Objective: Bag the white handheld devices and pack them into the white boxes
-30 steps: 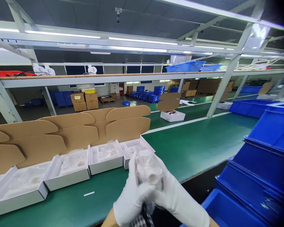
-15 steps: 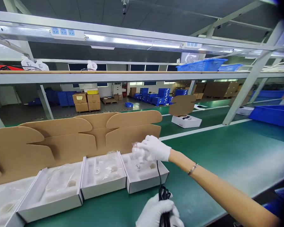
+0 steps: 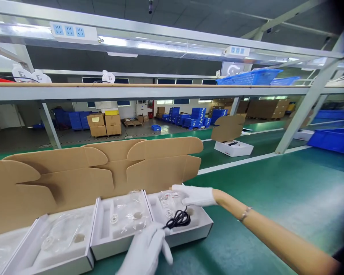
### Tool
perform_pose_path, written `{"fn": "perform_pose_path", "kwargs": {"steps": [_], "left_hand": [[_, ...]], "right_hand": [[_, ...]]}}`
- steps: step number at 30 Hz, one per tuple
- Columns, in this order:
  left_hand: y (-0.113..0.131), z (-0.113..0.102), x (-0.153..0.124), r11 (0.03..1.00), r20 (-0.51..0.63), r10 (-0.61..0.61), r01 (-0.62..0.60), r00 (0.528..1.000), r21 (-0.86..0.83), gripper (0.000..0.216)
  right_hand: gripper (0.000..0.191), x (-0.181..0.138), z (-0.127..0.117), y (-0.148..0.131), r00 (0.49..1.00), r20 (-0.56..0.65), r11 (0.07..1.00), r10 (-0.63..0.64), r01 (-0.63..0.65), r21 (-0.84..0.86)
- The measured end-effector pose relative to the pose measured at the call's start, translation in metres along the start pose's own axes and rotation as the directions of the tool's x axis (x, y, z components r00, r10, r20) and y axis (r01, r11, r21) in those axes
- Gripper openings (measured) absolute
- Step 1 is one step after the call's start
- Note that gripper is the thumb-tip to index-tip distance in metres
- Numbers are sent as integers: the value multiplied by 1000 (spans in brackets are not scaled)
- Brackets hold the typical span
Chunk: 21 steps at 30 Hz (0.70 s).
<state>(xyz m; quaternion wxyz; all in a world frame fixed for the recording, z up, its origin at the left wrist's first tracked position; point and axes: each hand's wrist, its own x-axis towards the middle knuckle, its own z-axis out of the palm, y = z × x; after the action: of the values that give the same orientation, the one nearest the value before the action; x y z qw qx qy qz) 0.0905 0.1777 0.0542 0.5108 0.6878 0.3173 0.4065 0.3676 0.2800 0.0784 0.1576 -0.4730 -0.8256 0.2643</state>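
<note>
Landmark: the rightmost white box (image 3: 183, 225) in the row on the green desk (image 3: 263, 198) is taken as the reference for every place below.
Cable: a small coiled black cable (image 3: 178, 219) is seen inside that box, over its white moulded insert, at the near middle.
Left hand: the gloved left hand (image 3: 146, 252) is held at the near edge of the box, its fingers (image 3: 160, 238) pinched closed on the cable's near end.
Right hand: the gloved right hand (image 3: 195, 195) is laid flat over the far right part of the box, fingers stretched open, pressed on a clear plastic bag (image 3: 169, 198) (its contents are too blurred to name).
Handling, as judged: the cable is taken to be light, limp and springy, so the coil may be expected to loosen unless it is held at the bundled middle rather than by a loose end; the bag is judged thin and slippery.
Neighbouring box: a second open white box (image 3: 120, 229) is set touching the landmark's left side, with bagged parts in it.
Lids: brown cardboard flaps (image 3: 163, 160) are stood upright just behind the landmark.
Far box: another open white box (image 3: 232, 147) is seen well beyond the landmark, to the right.
</note>
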Motion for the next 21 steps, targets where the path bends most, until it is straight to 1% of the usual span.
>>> {"fn": "perform_pose_path", "kwargs": {"steps": [1, 2, 3, 4, 6, 7, 8, 9, 11, 12, 13, 14, 15, 16, 17, 18, 19, 21], "left_hand": [[16, -7, 15, 975, 57, 73, -83, 996, 205, 36], [32, -13, 34, 895, 104, 118, -152, 987, 420, 35], [45, -17, 54, 771, 130, 141, -191, 981, 608, 33], [56, -19, 77, 721, 117, 163, -199, 980, 663, 28], [64, -16, 120, 665, 84, 199, -197, 976, 721, 24], [61, -11, 138, 644, 95, 199, -204, 975, 738, 24], [54, -5, 151, 630, 118, 185, -210, 976, 748, 24], [44, 1, 159, 623, 152, 155, -216, 976, 752, 22], [18, 14, 161, 624, 215, 68, -210, 974, 753, 20], [4, 20, 157, 628, 236, 25, -199, 972, 753, 23], [-8, 26, 150, 632, 246, -8, -186, 969, 752, 30], [-20, 32, 143, 637, 250, -30, -174, 968, 751, 37], [-29, 39, 137, 642, 248, -43, -164, 968, 749, 42], [-35, 47, 133, 648, 246, -50, -155, 968, 745, 46], [-39, 57, 130, 657, 245, -57, -149, 968, 739, 49], [-39, 69, 129, 666, 248, -63, -144, 967, 732, 51], [-37, 83, 129, 677, 255, -67, -143, 965, 722, 53], [-26, 114, 128, 698, 272, -54, -158, 961, 699, 58]], "right_hand": [[58, -7, -2, -5, 999, -38, 999, 1, 1, 47], [63, -11, -2, -11, 997, -74, 996, 1, 6, 91], [64, -13, 1, -17, 994, -106, 991, 3, 11, 130], [60, -11, 5, -24, 990, -137, 986, 10, 13, 166], [37, -2, 19, -38, 970, -235, 973, 59, -3, 231], [26, 3, 28, -43, 949, -298, 965, 102, -21, 263], [22, 7, 36, -47, 920, -362, 956, 149, -40, 292], [23, 9, 44, -51, 886, -421, 948, 194, -58, 314], [29, 2, 57, -54, 824, -505, 942, 256, -96, 321], [29, -7, 62, -54, 807, -526, 948, 267, -121, 295], [26, -19, 68, -53, 800, -537, 956, 270, -155, 249], [20, -33, 75, -52, 799, -538, 962, 269, -199, 187], [19, -48, 82, -51, 802, -533, 962, 270, -249, 113], [28, -64, 91, -49, 805, -525, 952, 276, -303, 36], [36, -80, 100, -47, 803, -521, 933, 289, -358, -35], [38, -95, 109, -43, 795, -525, 908, 303, -408, -94], [33, -109, 117, -39, 782, -536, 881, 318, -453, -139], [18, -136, 129, -25, 749, -572, 832, 334, -520, -195]]}}
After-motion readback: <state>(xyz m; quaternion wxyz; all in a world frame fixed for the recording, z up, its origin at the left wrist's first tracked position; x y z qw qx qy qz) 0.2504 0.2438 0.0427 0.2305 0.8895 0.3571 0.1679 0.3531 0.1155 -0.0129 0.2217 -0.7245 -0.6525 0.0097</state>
